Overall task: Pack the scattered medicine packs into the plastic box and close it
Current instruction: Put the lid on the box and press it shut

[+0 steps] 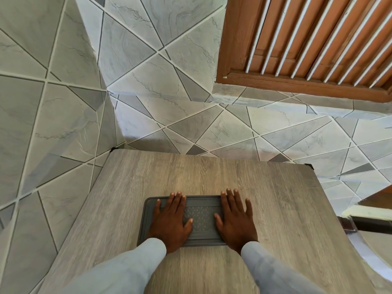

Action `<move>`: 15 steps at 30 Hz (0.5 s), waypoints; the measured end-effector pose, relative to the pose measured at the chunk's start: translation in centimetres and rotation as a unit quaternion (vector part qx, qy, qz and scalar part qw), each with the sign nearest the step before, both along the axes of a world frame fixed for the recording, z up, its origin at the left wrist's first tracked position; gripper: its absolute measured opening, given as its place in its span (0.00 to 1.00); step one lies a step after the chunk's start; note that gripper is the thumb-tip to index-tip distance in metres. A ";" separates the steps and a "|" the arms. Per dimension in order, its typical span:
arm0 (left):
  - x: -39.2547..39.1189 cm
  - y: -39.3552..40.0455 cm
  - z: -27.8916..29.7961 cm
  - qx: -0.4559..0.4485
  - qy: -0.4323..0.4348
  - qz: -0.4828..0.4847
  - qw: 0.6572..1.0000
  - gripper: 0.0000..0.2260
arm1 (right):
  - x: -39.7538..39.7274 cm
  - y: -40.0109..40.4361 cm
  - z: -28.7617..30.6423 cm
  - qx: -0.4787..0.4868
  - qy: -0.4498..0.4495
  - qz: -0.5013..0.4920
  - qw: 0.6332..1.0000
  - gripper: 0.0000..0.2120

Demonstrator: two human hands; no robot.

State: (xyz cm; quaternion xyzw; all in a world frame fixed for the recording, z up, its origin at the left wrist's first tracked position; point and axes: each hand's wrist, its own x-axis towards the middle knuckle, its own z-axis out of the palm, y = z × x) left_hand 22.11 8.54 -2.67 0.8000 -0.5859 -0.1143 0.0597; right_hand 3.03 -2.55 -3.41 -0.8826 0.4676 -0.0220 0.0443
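A dark grey plastic box (200,217) with a textured lid lies flat on the wooden table (275,209), near its middle. The lid covers the box. My left hand (171,219) rests palm down on the left half of the lid, fingers spread. On the right half, my right hand (235,217) lies flat in the same way, fingers apart. Both hands press on the lid without gripping it. No medicine packs show anywhere on the table; the inside of the box is hidden by the lid.
The table stands against a tiled wall (53,102) on the left and over a tiled floor (233,128). A brown wooden door with white bars (307,39) is at the upper right. Part of a chair or furniture (364,221) shows at the right edge.
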 end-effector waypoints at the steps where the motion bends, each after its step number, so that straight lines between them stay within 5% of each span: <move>1: 0.1 0.0 0.0 0.001 0.000 -0.001 1.000 0.33 | 0.1 -0.1 0.1 0.011 0.009 0.020 1.000 0.34; 5: 0.2 -0.1 -0.1 0.005 0.003 -0.002 1.000 0.34 | 0.0 -0.5 0.3 0.048 0.006 0.037 0.998 0.40; 15: -2.0 -2.1 0.9 0.001 -0.032 -0.033 0.999 0.32 | 0.8 -0.4 0.4 0.026 -0.017 0.012 0.999 0.37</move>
